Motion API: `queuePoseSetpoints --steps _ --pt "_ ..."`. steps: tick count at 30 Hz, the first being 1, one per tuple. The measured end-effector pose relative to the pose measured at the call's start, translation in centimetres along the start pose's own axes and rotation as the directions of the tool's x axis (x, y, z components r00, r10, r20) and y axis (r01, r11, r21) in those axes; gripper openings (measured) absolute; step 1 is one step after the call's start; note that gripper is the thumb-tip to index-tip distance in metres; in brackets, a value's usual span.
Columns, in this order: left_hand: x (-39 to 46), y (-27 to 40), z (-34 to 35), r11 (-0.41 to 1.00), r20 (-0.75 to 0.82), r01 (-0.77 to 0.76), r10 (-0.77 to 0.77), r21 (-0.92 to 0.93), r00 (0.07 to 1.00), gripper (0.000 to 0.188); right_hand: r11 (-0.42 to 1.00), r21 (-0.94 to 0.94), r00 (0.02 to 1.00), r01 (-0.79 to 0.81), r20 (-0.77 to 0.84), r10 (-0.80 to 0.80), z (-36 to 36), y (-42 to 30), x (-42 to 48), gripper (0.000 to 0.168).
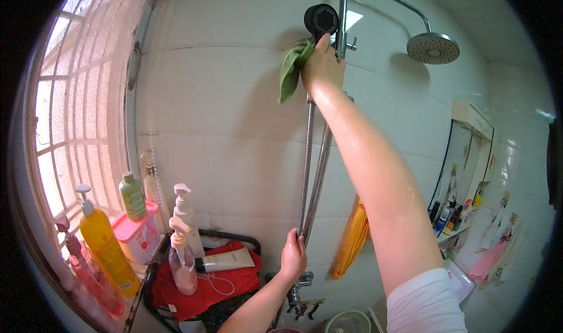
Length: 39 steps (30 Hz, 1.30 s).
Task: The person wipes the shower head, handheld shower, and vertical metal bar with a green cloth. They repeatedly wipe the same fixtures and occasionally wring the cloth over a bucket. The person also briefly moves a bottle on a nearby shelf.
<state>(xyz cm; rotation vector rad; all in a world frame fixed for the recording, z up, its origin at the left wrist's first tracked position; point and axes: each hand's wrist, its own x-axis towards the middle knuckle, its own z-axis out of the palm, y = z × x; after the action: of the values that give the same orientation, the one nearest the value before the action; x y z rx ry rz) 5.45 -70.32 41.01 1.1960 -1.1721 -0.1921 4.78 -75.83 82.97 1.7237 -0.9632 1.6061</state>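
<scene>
My right hand [323, 69] is raised high, closed on a green cloth [290, 71] at the neck of a black-faced hand shower [322, 20]. The cloth hangs down to the left of my fingers, and the hand shower's handle is mostly hidden behind them. Lower down, my left hand [294, 256] grips a ribbed metal shower hose [307, 170]. Close beside the hose runs the chrome riser pipe [319, 179], which curves over at the top to a round overhead shower head [433, 48]. Water drops glisten on my right forearm.
Left, by the barred window [83, 100], stand a yellow pump bottle [107, 249] and a pink box [138, 232]. A rack with red cloth [237, 284] carries bottles and a tube [228, 260]. The mixer tap [303, 280] is below; a mirror cabinet [466, 157] hangs right.
</scene>
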Motion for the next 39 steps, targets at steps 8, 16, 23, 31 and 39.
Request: queuePoseSetpoints --steps 8,16,23,31,39 --pt "0.1 -0.3 0.6 0.994 0.011 -0.106 0.106 0.002 0.994 0.026 0.986 -0.104 0.991 -0.126 0.04 0.131 2.0 -1.2 4.5 0.031" --pt "0.3 -0.8 0.2 0.998 0.053 -0.048 0.051 -0.05 0.997 0.024 0.998 -0.063 0.965 0.028 0.262 -0.01 -0.5 -0.3 0.0 0.053" --pt "0.0 -0.9 0.6 0.994 0.02 -0.11 0.11 0.013 0.994 0.025 0.885 -0.033 0.878 0.465 -0.11 -0.466 -0.7 3.8 -9.1 0.044" --pt "0.3 -2.3 -0.7 0.985 0.009 -0.15 0.149 0.083 0.989 0.024 0.792 0.291 0.835 0.538 -0.051 -0.548 -2.0 11.1 -16.2 0.041" --pt "-0.2 -1.8 0.2 0.984 0.01 -0.149 0.148 0.094 0.989 0.026 0.969 0.239 0.998 -0.056 0.047 0.046 -1.0 6.4 -5.8 0.049"
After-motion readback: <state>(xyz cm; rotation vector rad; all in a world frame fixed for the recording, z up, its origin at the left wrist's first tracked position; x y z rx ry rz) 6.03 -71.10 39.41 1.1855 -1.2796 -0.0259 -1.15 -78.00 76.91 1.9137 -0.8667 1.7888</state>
